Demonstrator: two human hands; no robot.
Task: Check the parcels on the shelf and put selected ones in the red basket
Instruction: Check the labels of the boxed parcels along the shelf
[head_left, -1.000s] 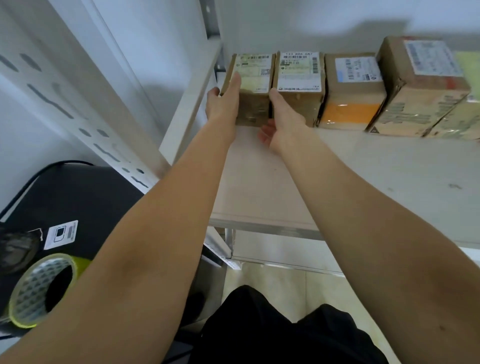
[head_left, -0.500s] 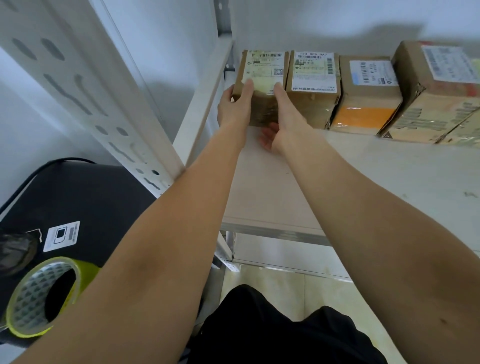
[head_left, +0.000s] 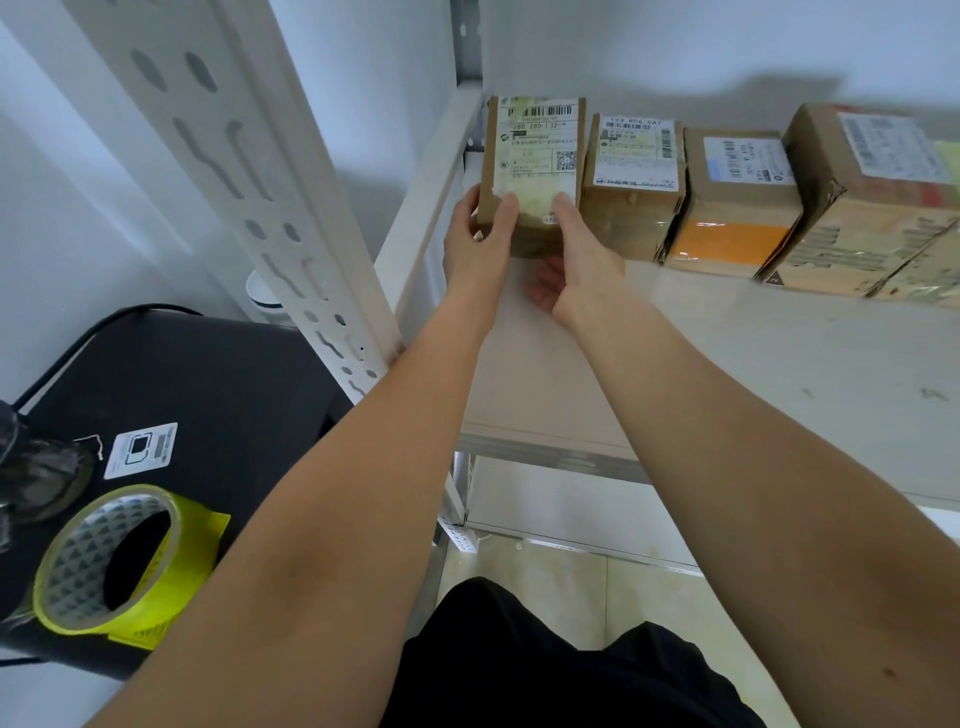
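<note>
Fingers of both hands close around a small brown cardboard parcel with a white shipping label (head_left: 535, 171) near the upper centre of the frame: the left hand (head_left: 475, 249) clasps its left edge, thumb on the labelled face, while the right hand (head_left: 576, 260) grips the right edge, its remaining fingers curled below. The parcel stands tilted up at the left end of the pale wooden shelf board (head_left: 753, 374), just beside a row of other taped cardboard parcels (head_left: 737, 202). A yellow roll of tape (head_left: 124, 561) lies at lower left.
</note>
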